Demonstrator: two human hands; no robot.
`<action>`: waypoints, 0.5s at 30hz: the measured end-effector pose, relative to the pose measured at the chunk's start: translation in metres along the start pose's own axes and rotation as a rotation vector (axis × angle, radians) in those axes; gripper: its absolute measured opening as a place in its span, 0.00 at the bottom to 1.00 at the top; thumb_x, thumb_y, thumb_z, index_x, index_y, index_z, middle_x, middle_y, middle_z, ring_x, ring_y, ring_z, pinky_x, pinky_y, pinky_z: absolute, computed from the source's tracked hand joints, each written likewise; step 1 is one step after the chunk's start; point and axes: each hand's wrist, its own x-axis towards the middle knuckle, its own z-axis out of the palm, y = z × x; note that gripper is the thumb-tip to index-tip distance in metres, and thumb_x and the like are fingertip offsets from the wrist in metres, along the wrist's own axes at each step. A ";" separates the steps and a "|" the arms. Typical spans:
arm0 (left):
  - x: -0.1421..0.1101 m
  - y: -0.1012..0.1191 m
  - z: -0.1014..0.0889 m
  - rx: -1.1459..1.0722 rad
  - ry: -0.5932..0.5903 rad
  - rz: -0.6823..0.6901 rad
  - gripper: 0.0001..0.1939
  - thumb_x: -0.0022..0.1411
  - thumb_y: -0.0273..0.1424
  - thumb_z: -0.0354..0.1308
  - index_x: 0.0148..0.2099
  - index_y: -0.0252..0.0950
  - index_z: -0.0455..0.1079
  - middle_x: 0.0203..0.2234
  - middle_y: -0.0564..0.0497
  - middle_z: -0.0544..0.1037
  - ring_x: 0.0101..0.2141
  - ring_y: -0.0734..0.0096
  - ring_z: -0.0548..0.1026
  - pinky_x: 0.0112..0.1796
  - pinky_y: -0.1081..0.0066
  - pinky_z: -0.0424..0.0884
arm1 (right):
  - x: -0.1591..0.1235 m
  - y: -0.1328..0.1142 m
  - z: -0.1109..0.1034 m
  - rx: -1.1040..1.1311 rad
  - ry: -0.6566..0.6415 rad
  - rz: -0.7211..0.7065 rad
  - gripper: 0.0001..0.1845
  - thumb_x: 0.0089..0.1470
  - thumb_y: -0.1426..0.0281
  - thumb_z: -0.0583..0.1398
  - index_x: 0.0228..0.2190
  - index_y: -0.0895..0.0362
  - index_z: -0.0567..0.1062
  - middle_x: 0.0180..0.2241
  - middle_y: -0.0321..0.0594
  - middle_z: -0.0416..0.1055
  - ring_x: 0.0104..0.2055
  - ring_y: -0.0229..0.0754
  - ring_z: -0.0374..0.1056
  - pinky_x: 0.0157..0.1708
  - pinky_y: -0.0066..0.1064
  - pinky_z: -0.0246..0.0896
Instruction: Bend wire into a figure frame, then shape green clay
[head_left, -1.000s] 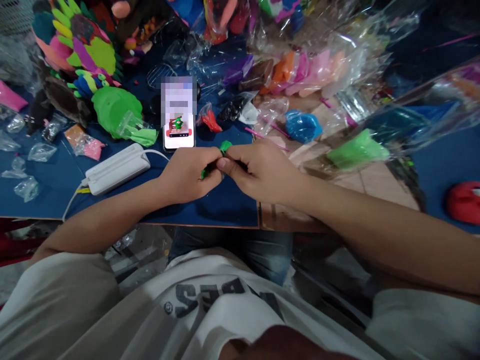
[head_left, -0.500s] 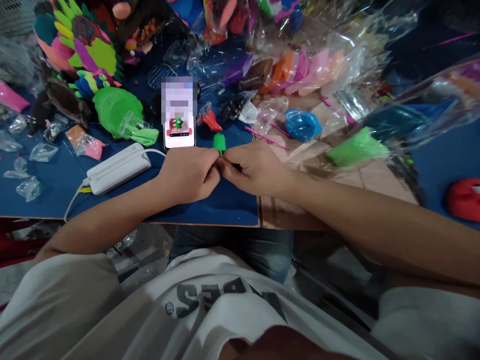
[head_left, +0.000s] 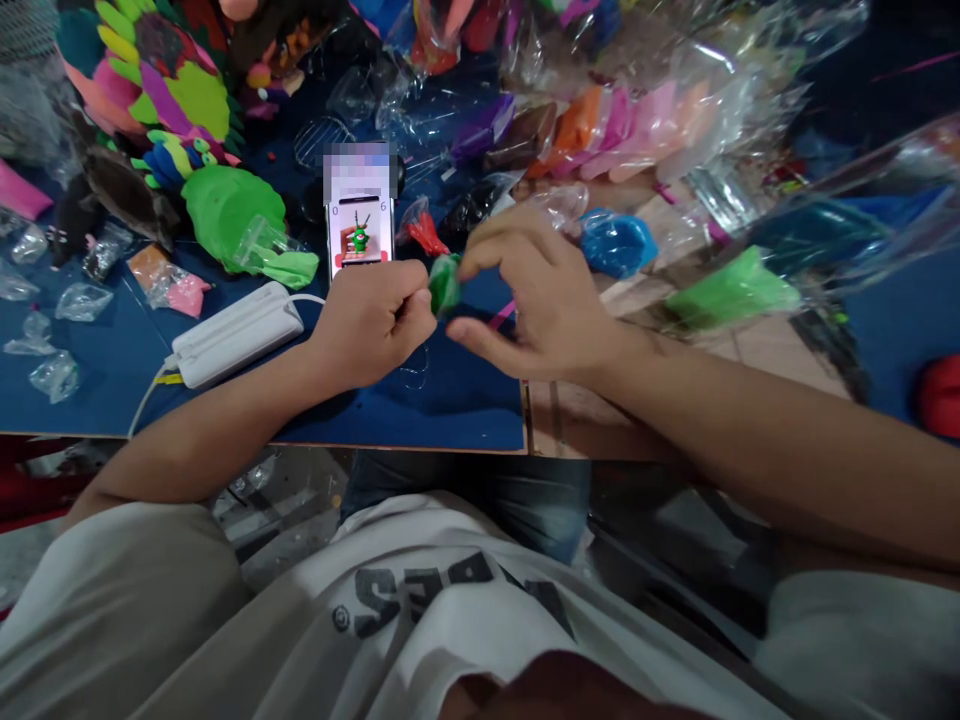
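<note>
My left hand (head_left: 379, 322) is closed, thumb against curled fingers, on a small green packet of what looks like modelling clay (head_left: 445, 285), blurred and partly in clear plastic. To the right of the packet, my right hand (head_left: 536, 290) is open, its thumb and fingers spread apart and its fingertips close to the packet. Whether they touch it I cannot tell. Behind my left hand a phone (head_left: 361, 225) stands upright, showing a green one-eyed figure on its screen. A red piece in a clear bag (head_left: 425, 228) lies just beyond the packet.
A white power bank or adapter (head_left: 238, 335) with a cable lies left of my left forearm. Clay figures and a green lump (head_left: 232, 215) fill the back left. Bagged coloured clay (head_left: 600, 130) and a blue bagged piece (head_left: 619, 243) lie to the right, over cardboard and the blue tabletop (head_left: 450, 415).
My right hand has come off the green packet, lifted slightly and spread its fingers. The packet has tilted beside my left hand. The phone's picture has changed.
</note>
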 end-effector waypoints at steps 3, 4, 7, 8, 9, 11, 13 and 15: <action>-0.002 0.004 -0.001 -0.113 -0.016 0.022 0.20 0.74 0.36 0.57 0.29 0.43 0.57 0.20 0.54 0.61 0.24 0.69 0.62 0.32 0.61 0.55 | -0.004 0.002 0.005 -0.043 0.024 -0.047 0.37 0.70 0.36 0.69 0.65 0.50 0.80 0.69 0.59 0.80 0.73 0.68 0.74 0.71 0.59 0.75; -0.002 0.005 -0.001 -0.154 -0.012 0.024 0.19 0.74 0.36 0.57 0.29 0.43 0.57 0.20 0.54 0.62 0.24 0.69 0.62 0.31 0.61 0.55 | -0.006 0.003 0.007 -0.052 0.035 -0.084 0.40 0.72 0.37 0.68 0.69 0.52 0.78 0.71 0.59 0.80 0.74 0.69 0.75 0.73 0.60 0.74; -0.002 0.008 -0.003 -0.239 0.018 0.016 0.19 0.74 0.34 0.56 0.29 0.43 0.56 0.20 0.55 0.63 0.24 0.69 0.62 0.30 0.61 0.55 | -0.011 0.006 0.014 -0.072 0.075 -0.133 0.38 0.78 0.43 0.65 0.74 0.56 0.73 0.69 0.59 0.83 0.70 0.67 0.82 0.70 0.60 0.79; -0.001 0.008 -0.004 -0.256 0.027 0.012 0.19 0.73 0.34 0.56 0.29 0.43 0.56 0.20 0.55 0.62 0.24 0.70 0.61 0.29 0.61 0.54 | -0.013 0.006 0.015 -0.077 0.071 -0.121 0.38 0.79 0.44 0.65 0.74 0.55 0.74 0.68 0.58 0.84 0.68 0.66 0.83 0.68 0.58 0.81; -0.001 0.008 -0.004 -0.269 0.029 0.006 0.19 0.73 0.34 0.56 0.28 0.43 0.56 0.19 0.55 0.62 0.23 0.71 0.60 0.29 0.61 0.54 | -0.014 0.006 0.015 -0.079 0.057 -0.102 0.37 0.79 0.43 0.65 0.74 0.54 0.74 0.67 0.57 0.84 0.67 0.65 0.84 0.66 0.56 0.82; -0.001 0.008 -0.005 -0.296 0.018 -0.013 0.19 0.73 0.33 0.57 0.28 0.43 0.57 0.19 0.55 0.63 0.23 0.71 0.60 0.29 0.62 0.55 | -0.015 0.006 0.013 -0.075 0.046 -0.089 0.36 0.79 0.42 0.64 0.72 0.53 0.77 0.64 0.56 0.86 0.64 0.63 0.86 0.63 0.53 0.83; -0.001 0.006 -0.004 -0.323 0.010 -0.037 0.19 0.73 0.33 0.58 0.28 0.42 0.60 0.20 0.55 0.67 0.24 0.71 0.63 0.29 0.62 0.59 | -0.014 0.006 0.012 -0.062 0.048 -0.085 0.35 0.79 0.42 0.64 0.68 0.55 0.80 0.60 0.55 0.88 0.60 0.61 0.87 0.59 0.50 0.84; -0.002 0.004 -0.001 -0.349 0.053 -0.028 0.16 0.72 0.34 0.62 0.30 0.42 0.64 0.22 0.54 0.71 0.25 0.71 0.66 0.31 0.63 0.63 | -0.013 0.007 0.011 -0.044 0.033 -0.052 0.32 0.78 0.42 0.66 0.64 0.54 0.83 0.55 0.53 0.89 0.55 0.59 0.87 0.56 0.48 0.83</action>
